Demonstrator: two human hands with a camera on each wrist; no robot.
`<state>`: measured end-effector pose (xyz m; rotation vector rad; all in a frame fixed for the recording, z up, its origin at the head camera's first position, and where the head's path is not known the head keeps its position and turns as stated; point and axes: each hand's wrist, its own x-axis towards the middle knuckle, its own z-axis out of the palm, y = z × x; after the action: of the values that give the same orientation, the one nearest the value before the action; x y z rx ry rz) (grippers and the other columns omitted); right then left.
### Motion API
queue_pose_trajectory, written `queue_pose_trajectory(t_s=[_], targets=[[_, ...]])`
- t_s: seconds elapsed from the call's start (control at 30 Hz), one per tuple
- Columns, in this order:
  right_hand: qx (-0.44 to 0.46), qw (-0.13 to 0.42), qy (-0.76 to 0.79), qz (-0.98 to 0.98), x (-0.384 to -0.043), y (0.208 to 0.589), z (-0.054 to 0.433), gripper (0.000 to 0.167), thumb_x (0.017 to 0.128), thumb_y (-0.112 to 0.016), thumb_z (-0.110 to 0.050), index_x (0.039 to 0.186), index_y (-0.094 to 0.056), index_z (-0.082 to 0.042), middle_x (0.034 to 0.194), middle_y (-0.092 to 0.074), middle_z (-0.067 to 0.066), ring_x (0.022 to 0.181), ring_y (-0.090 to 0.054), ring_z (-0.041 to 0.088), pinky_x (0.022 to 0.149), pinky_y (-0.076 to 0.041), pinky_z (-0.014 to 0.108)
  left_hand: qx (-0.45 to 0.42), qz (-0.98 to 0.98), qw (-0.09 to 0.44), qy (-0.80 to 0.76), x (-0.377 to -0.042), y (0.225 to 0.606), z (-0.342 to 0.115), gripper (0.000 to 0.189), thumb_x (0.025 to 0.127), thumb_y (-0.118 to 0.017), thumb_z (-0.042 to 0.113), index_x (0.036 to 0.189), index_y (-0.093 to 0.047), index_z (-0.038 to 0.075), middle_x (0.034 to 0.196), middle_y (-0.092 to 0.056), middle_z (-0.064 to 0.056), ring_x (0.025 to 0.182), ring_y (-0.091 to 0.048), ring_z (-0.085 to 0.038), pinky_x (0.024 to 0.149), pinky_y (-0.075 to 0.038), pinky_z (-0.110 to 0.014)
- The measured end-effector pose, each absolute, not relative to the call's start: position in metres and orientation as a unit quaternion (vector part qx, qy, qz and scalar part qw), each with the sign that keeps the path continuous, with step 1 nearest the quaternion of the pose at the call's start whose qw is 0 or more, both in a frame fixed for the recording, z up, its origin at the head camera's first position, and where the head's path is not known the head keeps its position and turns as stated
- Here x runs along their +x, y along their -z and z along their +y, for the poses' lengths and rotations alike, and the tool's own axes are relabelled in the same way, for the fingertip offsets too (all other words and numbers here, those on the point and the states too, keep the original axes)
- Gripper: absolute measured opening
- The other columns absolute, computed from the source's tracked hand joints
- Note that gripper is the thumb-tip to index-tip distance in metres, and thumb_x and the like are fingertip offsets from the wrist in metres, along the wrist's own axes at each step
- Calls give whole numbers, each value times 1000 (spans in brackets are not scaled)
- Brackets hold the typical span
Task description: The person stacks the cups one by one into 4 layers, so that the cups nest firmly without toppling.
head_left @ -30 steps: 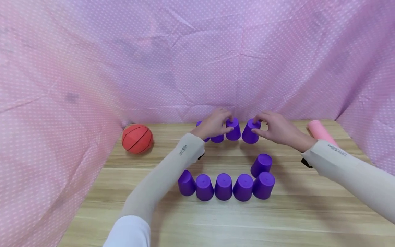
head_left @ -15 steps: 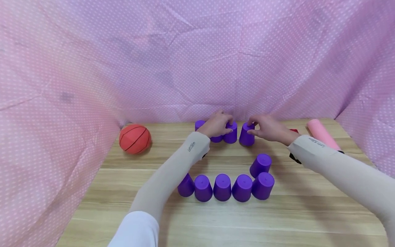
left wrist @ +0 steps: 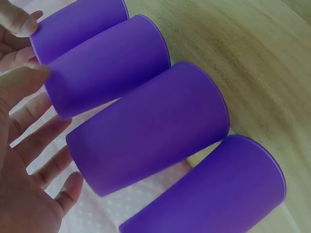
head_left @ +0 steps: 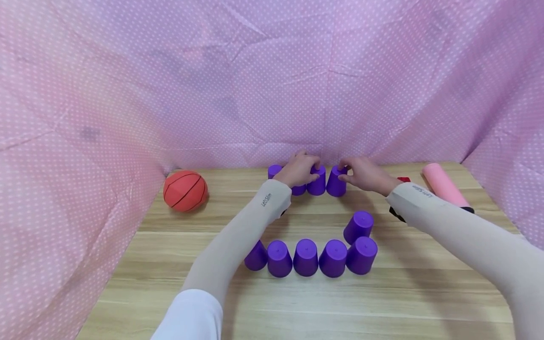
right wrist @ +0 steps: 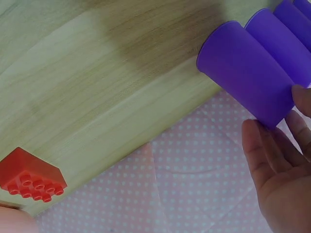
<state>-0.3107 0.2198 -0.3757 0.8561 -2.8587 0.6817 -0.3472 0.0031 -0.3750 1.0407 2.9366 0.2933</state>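
Note:
A back row of upside-down purple cups stands along the table's far side. With thumb and fingertips my left hand (head_left: 299, 171) pinches the base of one purple cup (head_left: 316, 183), partly covering the cups to its left. In the left wrist view, further purple cups (left wrist: 148, 128) stand beside that hand. My right hand (head_left: 366, 174) grips the base of the rightmost purple cup (head_left: 336, 185), its thumb nearest me. The right wrist view has this cup (right wrist: 248, 70) close against its neighbour, mouth down on the wood.
Closer in, several more upside-down cups (head_left: 306, 257) form a front row, with one cup (head_left: 359, 227) behind its right end. An orange toy basketball (head_left: 185, 191) sits left. A red toy block (right wrist: 33, 177) and a pink cylinder (head_left: 444, 184) lie right. Dotted pink cloth (head_left: 255, 94) hangs behind.
The right hand has slid its cup leftward until it is up against the neighbouring cup. The left hand has stayed on its cup, shifting slightly. The red block has come into view.

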Motion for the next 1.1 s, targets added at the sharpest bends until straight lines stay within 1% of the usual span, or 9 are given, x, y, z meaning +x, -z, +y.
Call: queue_pose_trajectory(t_s=[0.1,0.23,0.37,0.5,0.67,0.77,0.83,0.93,1.1], targets=[[282,42,-220,-933,-310,376,220,20,81,-72,-6,96,-62,2,95,-65,17,94,-60,36,84,-46,48,342,934,3,-104,-346,372,-2,25,86,-69,31,107,-62,18,102,-61,6,104,-42,-17,92,-31,-38],[288,50,-228,-929,-305,373,221,23,82,-72,-6,101,-62,2,100,-65,17,100,-58,38,89,-43,51,341,933,-3,-114,-339,361,-21,41,86,-69,31,123,-59,14,118,-60,1,114,-40,-21,102,-27,-48],[292,81,-233,-924,-293,366,227,28,81,-73,-8,105,-63,2,110,-62,21,107,-55,40,92,-41,52,348,931,-22,-104,-329,348,-46,47,87,-68,32,128,-56,12,124,-56,-1,117,-39,-22,101,-28,-46],[314,103,-227,-916,-276,356,233,27,80,-74,-8,104,-63,1,111,-62,20,105,-56,38,83,-46,50,373,919,-52,-114,-313,339,-74,40,85,-70,30,118,-61,11,115,-60,-2,108,-42,-22,92,-34,-39],[342,124,-223,-905,-252,347,237,29,79,-75,-8,104,-63,-2,107,-63,14,98,-59,32,72,-51,44,403,900,-86,-144,-288,337,-106,27,82,-73,25,103,-63,12,106,-61,1,101,-43,-20,89,-36,-36],[352,135,-217,-901,-237,344,239,30,78,-77,-9,104,-63,-4,106,-64,10,93,-61,28,70,-52,41,420,888,-106,-156,-271,338,-122,25,80,-75,23,99,-63,12,106,-61,0,103,-44,-21,91,-36,-37],[358,140,-212,-898,-228,344,241,31,77,-77,-10,105,-63,-5,106,-64,9,91,-61,25,70,-52,40,428,882,-116,-162,-260,338,-132,25,80,-76,22,99,-63,11,106,-61,0,105,-45,-22,97,-33,-40],[366,144,-204,-896,-216,344,244,33,76,-78,-11,105,-63,-5,108,-64,9,91,-61,23,70,-52,38,430,878,-128,-166,-242,339,-144,25,79,-76,21,98,-64,11,109,-62,-2,107,-45,-23,98,-32,-43],[378,146,-205,-891,-197,347,247,36,74,-79,-10,107,-63,-7,107,-63,4,96,-59,20,71,-51,36,418,884,-124,-170,-213,341,-161,24,80,-76,24,98,-65,13,116,-61,-1,109,-44,-21,93,-35,-41]])
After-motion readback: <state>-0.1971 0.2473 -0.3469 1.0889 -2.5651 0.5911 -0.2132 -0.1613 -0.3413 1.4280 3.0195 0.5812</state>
